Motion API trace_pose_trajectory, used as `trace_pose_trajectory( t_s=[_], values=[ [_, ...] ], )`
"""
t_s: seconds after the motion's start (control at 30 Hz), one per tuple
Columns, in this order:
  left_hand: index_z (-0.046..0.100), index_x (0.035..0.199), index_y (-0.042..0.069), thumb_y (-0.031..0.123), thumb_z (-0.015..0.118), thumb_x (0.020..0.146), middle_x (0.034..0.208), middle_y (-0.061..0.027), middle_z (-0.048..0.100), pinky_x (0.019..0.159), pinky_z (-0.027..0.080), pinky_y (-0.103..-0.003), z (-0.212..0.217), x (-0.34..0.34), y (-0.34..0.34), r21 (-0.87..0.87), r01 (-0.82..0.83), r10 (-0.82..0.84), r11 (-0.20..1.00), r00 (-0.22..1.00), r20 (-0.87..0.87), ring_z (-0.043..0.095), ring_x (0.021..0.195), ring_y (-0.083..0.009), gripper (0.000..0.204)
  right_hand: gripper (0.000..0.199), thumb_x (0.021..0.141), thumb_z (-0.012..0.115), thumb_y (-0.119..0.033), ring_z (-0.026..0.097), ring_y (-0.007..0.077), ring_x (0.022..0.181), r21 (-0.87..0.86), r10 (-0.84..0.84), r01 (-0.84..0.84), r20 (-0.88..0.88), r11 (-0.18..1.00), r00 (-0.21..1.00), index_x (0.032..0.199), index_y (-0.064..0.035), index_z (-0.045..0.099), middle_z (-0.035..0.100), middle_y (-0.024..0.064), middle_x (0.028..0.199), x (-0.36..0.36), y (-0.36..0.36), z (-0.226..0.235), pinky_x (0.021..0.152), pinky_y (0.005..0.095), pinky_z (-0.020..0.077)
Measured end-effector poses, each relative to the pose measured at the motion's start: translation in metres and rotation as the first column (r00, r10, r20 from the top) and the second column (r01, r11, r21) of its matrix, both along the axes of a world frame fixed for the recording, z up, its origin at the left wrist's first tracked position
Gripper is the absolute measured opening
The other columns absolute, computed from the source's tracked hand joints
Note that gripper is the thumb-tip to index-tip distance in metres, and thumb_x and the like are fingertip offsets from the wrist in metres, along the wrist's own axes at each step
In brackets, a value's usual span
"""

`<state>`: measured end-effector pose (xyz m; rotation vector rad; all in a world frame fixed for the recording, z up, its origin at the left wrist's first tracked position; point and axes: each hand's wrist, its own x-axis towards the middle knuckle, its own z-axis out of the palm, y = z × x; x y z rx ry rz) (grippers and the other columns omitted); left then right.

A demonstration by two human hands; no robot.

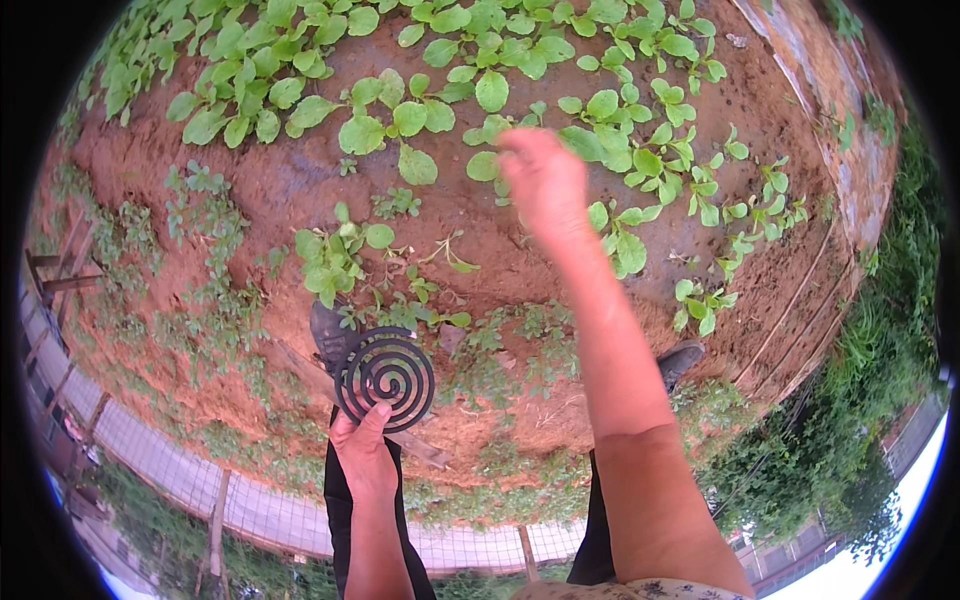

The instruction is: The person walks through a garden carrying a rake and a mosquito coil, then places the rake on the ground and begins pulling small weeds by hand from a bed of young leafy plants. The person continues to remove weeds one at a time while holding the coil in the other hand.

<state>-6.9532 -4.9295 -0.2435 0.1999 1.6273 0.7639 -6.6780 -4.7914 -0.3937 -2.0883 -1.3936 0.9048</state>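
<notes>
My left hand (368,452) pinches the lower edge of a dark spiral mosquito coil (412,372), its thumb on the front of it. The coil faces up in front of my left shoe (330,338) and looks unlit; no smoke shows. My right hand (548,180) reaches far forward over the bed, beside a leafy green seedling (492,90). Motion blurs its fingers, so whether they hold anything is hidden. A clump of small plants (330,262) lies or grows just beyond the coil.
Rows of leafy seedlings (405,118) cover the far part of the reddish soil bed (270,180). Low weeds (205,290) spread on the left and around my feet. My right shoe (680,362) stands on the soil. Thick grass (860,350) borders the right; a fence (215,520) runs behind.
</notes>
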Motion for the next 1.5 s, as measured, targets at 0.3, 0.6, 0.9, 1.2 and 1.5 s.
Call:
trace_pose_trajectory(
  t_s=[0.3,0.6,0.9,1.2,1.5],
  values=[
    [0.065,0.105,0.005,-0.002,0.066,0.082,0.104,-0.0049,0.068,0.090,0.050,-0.029,0.000,0.001,-0.001,-0.004,-0.007,0.007,1.000,1.000,-0.004,0.064,0.095,-0.0142,0.024,0.019,0.083,0.064,-0.024,0.063,0.0341,0.092,-0.393,0.273,-0.098,0.419,0.914,0.866,0.096,-0.0105,0.065,0.066,0.0139,0.097,0.061,0.020,-0.047,0.079,0.0445,0.0501],
    [0.065,0.107,0.003,-0.002,0.066,0.081,0.105,-0.0046,0.067,0.092,0.046,-0.030,0.000,-0.002,-0.001,-0.006,-0.005,0.005,1.000,1.000,0.008,0.062,0.096,-0.0132,0.026,0.018,0.083,0.060,-0.026,0.066,0.0312,0.089,-0.445,0.189,0.037,0.452,0.895,0.872,0.091,-0.0136,0.069,0.069,0.0117,0.093,0.064,0.030,-0.032,0.078,0.0411,0.0521],
    [0.064,0.107,0.003,0.001,0.067,0.082,0.106,-0.0049,0.067,0.093,0.047,-0.031,-0.001,-0.003,0.001,0.006,-0.021,0.021,1.000,1.000,0.008,0.062,0.098,-0.0143,0.026,0.008,0.083,0.069,-0.012,0.051,0.0046,0.065,-0.124,-0.394,0.387,-0.035,0.914,0.918,0.090,-0.0091,0.071,0.066,-0.0024,0.077,0.068,-0.001,-0.005,0.060,0.0216,0.0432],
    [0.062,0.113,0.004,0.003,0.065,0.084,0.111,-0.0058,0.066,0.095,0.046,-0.032,0.003,-0.004,0.004,0.054,-0.110,0.109,0.992,0.994,0.017,0.062,0.102,-0.0154,0.029,0.023,0.080,0.070,-0.016,0.062,0.0194,0.080,0.069,-0.095,0.111,-0.202,0.991,0.975,0.102,-0.0112,0.069,0.064,0.0074,0.089,-0.033,-0.006,-0.002,0.073,0.0332,0.0523],
    [0.063,0.112,0.003,-0.001,0.064,0.082,0.112,-0.0065,0.066,0.095,0.045,-0.030,0.003,-0.005,0.003,0.019,-0.102,0.101,0.995,0.993,0.055,0.062,0.102,-0.0145,0.030,0.029,0.078,0.066,-0.010,0.061,0.0350,0.097,-0.249,0.152,-0.089,0.245,0.964,0.958,0.106,-0.0145,0.062,0.060,0.0144,0.106,0.025,0.032,-0.059,0.084,0.0443,0.0491]
  ],
)
